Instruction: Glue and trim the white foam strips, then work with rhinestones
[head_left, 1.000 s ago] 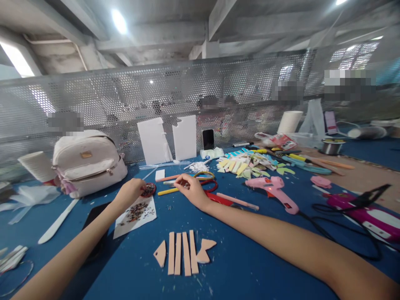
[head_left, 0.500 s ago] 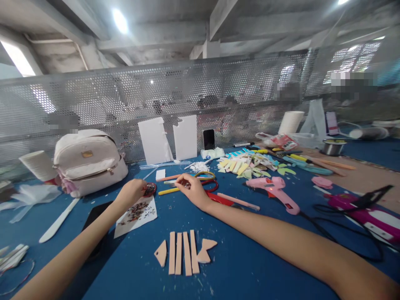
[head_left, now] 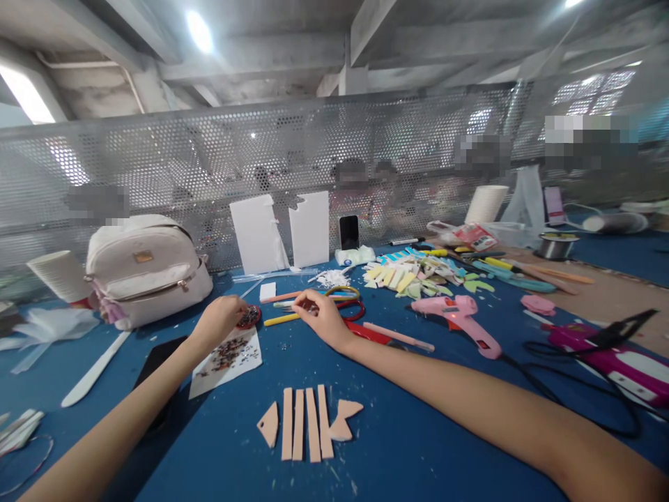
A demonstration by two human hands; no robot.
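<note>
My left hand [head_left: 219,318] reaches forward over the blue table, its fingers curled at the edge of a small round red-rimmed dish of dark beads [head_left: 249,316]. Below it lies a white paper [head_left: 228,357] strewn with tiny beads. My right hand [head_left: 321,315] rests further right with thumb and forefinger pinched together near pencils [head_left: 285,308] and red-handled scissors [head_left: 351,312]; what the pinch holds is too small to make out. Several peach foam strips and triangles [head_left: 308,422] lie in a row close to me.
A white backpack [head_left: 145,270] sits at left, with a paper cup [head_left: 57,276] beside it. Two white boards [head_left: 279,234] and a phone [head_left: 348,231] lean on the perforated metal screen. A pink glue gun [head_left: 458,316], its black cord, colored foam scraps [head_left: 412,274] and a magenta tool [head_left: 609,348] lie at right.
Both hands stay nearly in place. My left hand's fingers have shifted slightly at the bead dish, and the view has drifted a little.
</note>
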